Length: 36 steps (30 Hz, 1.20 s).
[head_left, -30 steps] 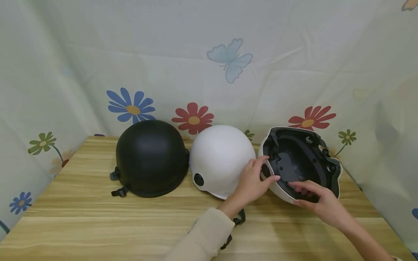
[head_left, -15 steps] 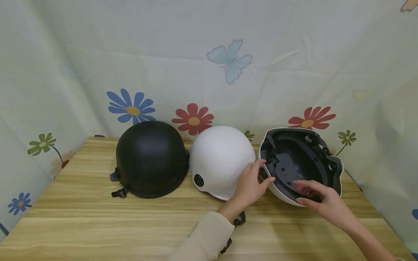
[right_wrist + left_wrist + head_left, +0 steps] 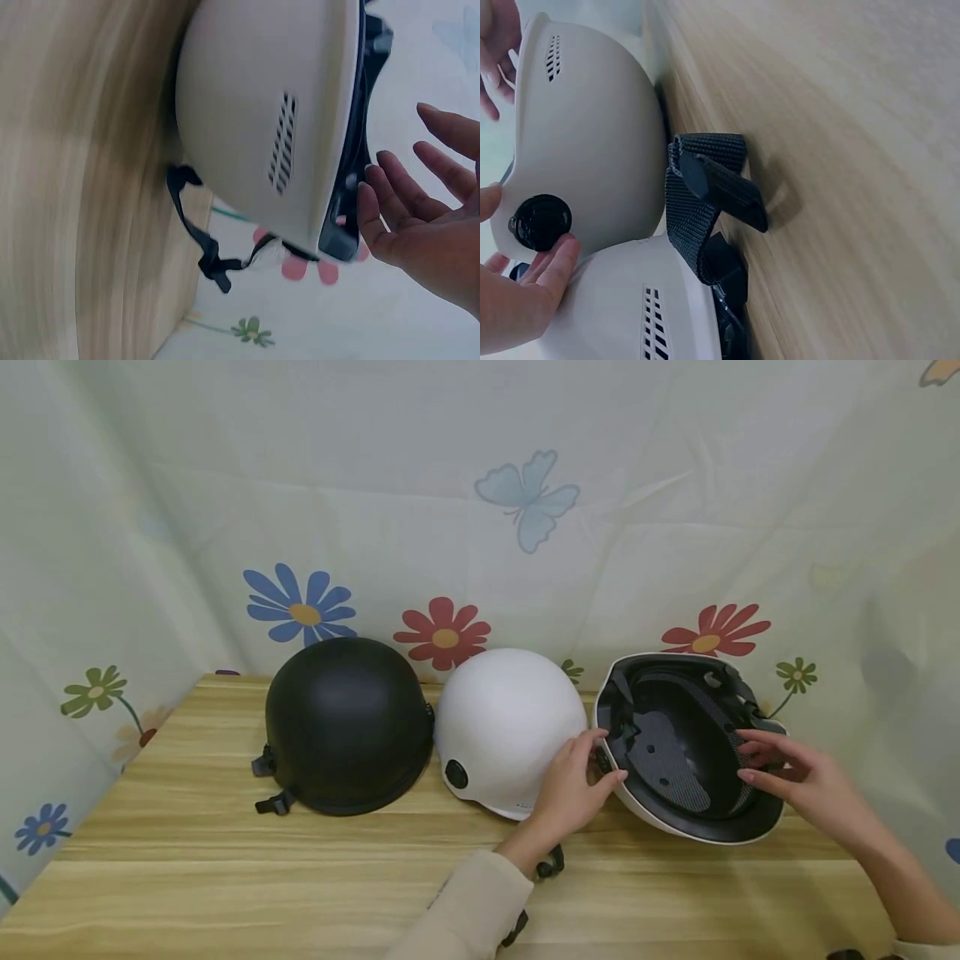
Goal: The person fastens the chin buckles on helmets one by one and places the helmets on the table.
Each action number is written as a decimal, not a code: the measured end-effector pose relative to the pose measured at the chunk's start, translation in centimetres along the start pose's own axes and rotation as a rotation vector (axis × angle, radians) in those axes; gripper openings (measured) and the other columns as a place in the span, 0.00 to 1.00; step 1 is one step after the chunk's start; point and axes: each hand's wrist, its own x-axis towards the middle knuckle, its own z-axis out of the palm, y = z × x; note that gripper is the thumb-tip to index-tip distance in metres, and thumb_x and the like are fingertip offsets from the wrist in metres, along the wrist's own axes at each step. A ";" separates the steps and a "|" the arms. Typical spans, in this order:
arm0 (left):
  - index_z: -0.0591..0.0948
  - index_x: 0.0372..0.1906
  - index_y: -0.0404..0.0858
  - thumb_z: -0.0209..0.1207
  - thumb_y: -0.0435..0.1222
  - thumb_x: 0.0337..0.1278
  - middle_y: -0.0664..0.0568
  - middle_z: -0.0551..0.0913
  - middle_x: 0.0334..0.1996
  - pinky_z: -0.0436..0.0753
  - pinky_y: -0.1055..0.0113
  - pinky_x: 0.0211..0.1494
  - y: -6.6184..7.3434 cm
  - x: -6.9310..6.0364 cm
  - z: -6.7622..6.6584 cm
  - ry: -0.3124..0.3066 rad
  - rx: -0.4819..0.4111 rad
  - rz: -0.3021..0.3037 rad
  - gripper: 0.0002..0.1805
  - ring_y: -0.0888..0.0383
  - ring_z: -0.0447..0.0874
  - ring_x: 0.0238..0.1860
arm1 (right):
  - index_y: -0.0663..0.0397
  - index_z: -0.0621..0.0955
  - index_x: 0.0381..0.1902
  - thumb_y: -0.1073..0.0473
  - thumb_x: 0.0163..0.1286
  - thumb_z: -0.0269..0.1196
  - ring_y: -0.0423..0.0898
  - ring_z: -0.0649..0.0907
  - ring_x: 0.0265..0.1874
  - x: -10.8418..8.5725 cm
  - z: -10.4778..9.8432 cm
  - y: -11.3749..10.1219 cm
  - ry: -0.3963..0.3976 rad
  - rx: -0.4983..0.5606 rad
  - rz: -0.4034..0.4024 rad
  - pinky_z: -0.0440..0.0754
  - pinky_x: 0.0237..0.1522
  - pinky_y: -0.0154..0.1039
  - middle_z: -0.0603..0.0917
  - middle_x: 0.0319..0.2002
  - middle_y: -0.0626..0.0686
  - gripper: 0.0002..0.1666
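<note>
A white helmet (image 3: 652, 814) lies tipped on its shell at the right, its black lining (image 3: 678, 752) facing up. My left hand (image 3: 572, 785) holds this helmet's left rim. In the left wrist view, fingers (image 3: 559, 262) lie on the outer shell by its round black disc (image 3: 544, 223), while another fingertip sits at the rim. My right hand (image 3: 813, 785) hovers at the right rim with its fingers loosely bent and nothing in them; whether a fingertip touches the helmet is unclear. Another white helmet (image 3: 510, 718) stands dome up beside the left hand.
A black helmet (image 3: 348, 718) stands dome up at the left, its strap buckles (image 3: 276, 802) on the wooden table (image 3: 225, 877). Dark webbing strap (image 3: 694, 202) from a white helmet lies on the tabletop. Behind hangs a flowered cloth (image 3: 345, 510).
My right hand has moved right from the front of the lining to the right rim. The tipped helmet has shifted slightly, its front edge swinging right and nearer. The left hand drew slightly left.
</note>
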 end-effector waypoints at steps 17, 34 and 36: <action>0.69 0.60 0.41 0.61 0.41 0.55 0.50 0.76 0.41 0.72 0.73 0.39 -0.2 -0.3 -0.1 0.004 0.012 0.032 0.28 0.57 0.73 0.38 | 0.67 0.68 0.58 0.58 0.67 0.57 0.22 0.67 0.36 1.3 -3.0 2.5 0.140 -0.203 0.167 0.68 0.31 0.17 0.69 0.44 0.37 0.26; 0.68 0.60 0.40 0.60 0.39 0.56 0.48 0.75 0.42 0.72 0.73 0.40 -0.4 -0.5 -0.2 0.016 0.023 0.057 0.27 0.55 0.74 0.39 | 0.65 0.61 0.65 0.53 0.69 0.54 0.62 0.64 0.53 2.7 -3.3 4.1 0.002 -0.181 0.217 0.74 0.44 0.48 0.64 0.59 0.70 0.32; 0.68 0.60 0.39 0.61 0.39 0.55 0.48 0.75 0.43 0.72 0.72 0.41 -0.4 -0.5 -0.2 0.019 0.026 0.057 0.27 0.56 0.74 0.40 | 0.64 0.61 0.65 0.53 0.69 0.54 0.65 0.65 0.53 2.6 -3.4 4.3 -0.017 -0.177 0.215 0.75 0.40 0.33 0.64 0.59 0.70 0.33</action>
